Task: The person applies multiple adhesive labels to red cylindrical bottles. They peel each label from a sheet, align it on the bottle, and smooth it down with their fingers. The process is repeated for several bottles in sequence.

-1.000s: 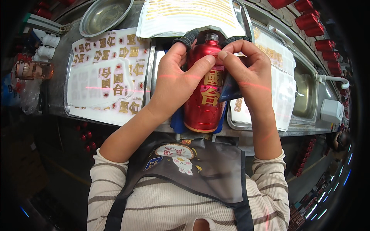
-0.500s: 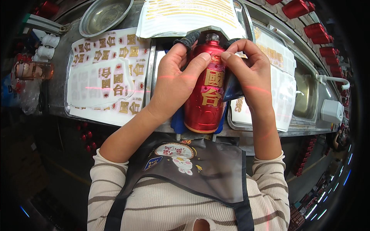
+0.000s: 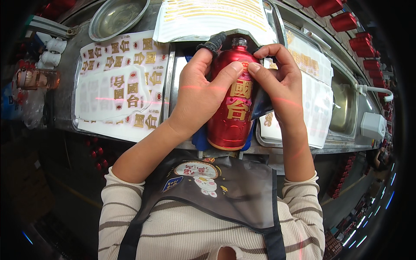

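A glossy red bottle (image 3: pixel 230 130) with large gold characters lies tilted in front of me, its clear threaded neck pointing away. My left hand (image 3: pixel 201 86) grips its upper left side, the thumb pressed flat below the shoulder. From the other side my right hand (image 3: pixel 279 78) closes on the bottle, its thumb beside the left one and its index finger bent at the shoulder. Both thumbtips rest on a small red-and-gold decal (image 3: pixel 245 66), partly covering it. Blue cloth (image 3: pixel 200 138) shows beneath the bottle. The left fingertips are hidden.
Decal sheets (image 3: pixel 117 104) lie on a tray at left; more sheets (image 3: pixel 314 108) lie at right beside a sink (image 3: pixel 342 110). A stack of gold-striped sheets (image 3: pixel 212 17) stands beyond the bottle. A metal basin (image 3: pixel 117 21) sits far left, and red bottles (image 3: pixel 344 21) line the far right.
Both thumbs have slid a little and now sit closer together over the small decal. My right hand's fingers have shifted slightly on the shoulder. The bottle has hardly moved.
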Tool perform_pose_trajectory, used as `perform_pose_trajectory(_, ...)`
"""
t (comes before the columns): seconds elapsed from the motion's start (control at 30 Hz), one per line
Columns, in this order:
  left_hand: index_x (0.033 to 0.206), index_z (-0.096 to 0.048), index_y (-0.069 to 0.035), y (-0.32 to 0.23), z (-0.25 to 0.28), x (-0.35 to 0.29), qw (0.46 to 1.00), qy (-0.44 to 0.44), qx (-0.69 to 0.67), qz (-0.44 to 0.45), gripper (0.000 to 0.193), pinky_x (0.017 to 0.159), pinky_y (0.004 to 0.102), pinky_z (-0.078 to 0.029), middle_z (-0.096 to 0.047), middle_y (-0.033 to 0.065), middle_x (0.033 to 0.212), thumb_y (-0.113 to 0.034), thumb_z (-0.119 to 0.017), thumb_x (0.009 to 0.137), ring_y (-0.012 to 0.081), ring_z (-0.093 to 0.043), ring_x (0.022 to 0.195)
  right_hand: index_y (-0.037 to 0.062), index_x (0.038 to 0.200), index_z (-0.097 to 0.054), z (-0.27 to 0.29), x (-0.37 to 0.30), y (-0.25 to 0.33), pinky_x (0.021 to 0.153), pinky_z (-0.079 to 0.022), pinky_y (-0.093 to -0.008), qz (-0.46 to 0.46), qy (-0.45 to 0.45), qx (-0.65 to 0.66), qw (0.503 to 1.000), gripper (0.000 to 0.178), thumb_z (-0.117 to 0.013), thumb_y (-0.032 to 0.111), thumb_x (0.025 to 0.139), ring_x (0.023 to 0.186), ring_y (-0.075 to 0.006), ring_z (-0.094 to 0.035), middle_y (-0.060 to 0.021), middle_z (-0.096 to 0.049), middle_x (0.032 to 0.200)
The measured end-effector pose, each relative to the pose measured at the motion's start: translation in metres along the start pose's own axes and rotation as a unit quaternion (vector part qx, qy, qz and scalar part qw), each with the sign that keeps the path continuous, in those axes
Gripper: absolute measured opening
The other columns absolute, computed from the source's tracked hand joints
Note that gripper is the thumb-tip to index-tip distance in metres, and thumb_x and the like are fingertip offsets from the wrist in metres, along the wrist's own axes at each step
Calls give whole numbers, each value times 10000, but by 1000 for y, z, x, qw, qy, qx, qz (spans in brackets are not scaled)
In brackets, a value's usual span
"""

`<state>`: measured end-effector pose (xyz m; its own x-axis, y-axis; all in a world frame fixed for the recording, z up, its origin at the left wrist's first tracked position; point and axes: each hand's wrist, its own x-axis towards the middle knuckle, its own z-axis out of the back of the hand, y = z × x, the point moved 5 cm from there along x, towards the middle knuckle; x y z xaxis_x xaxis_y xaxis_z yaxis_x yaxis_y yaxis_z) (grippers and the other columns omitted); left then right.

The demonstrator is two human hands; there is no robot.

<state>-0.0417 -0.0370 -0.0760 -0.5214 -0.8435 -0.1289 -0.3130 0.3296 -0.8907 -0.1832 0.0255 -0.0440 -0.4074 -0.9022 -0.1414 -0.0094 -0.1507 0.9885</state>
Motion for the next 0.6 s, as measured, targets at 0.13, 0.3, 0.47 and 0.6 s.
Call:
perform_pose_trajectory(0.13, 1383, -499, 50, -1, 2, 0, 998, 27, 2, 48, 478, 977, 292, -504, -639, 145, 1254, -105, -669, 964, 145, -618, 1122, 23, 1056, -595, 7, 3, -2, 725, -481, -166, -2, 13, 37, 999, 160, -667, 50, 915, 873, -59, -632, -30, -637, 988)
perform_pose_trajectory(0.3, 1044, -619, 8, 4, 2, 3, 997, 4, 69, -16, 183, 766, 242, -530, -695, 64, 994, -126, -699, 948, 80, -636, 881, 27, 1060, -599, 0, 1, 0, 667, -471, -154, 10, 5, 22, 1000, 193, -702, 51, 898, 769, -33, -623, -26, -645, 990)
perform_pose_trajectory(0.47, 1051, -610, 7, 3, 2, 4, 999, 5, 36, -25, 180, 767, 246, -533, -691, 67, 1005, -122, -689, 955, 82, -636, 887, 37, 1063, -607, -2, 1, -2, 548, -420, -135, 26, -13, -31, 999, 259, -764, 54, 858, 623, 16, -576, -15, -657, 1000)
perform_pose_trajectory(0.6, 1096, -602, 8, 2, 2, 2, 1000, 10, 15, -9, 173, 784, 242, -531, -687, 60, 1021, -105, -653, 975, 76, -632, 903, 30, 1055, -612, -2, 2, -1, 543, -420, -135, 27, -6, -51, 998, 250, -763, 59, 858, 643, 16, -583, -13, -657, 1003)
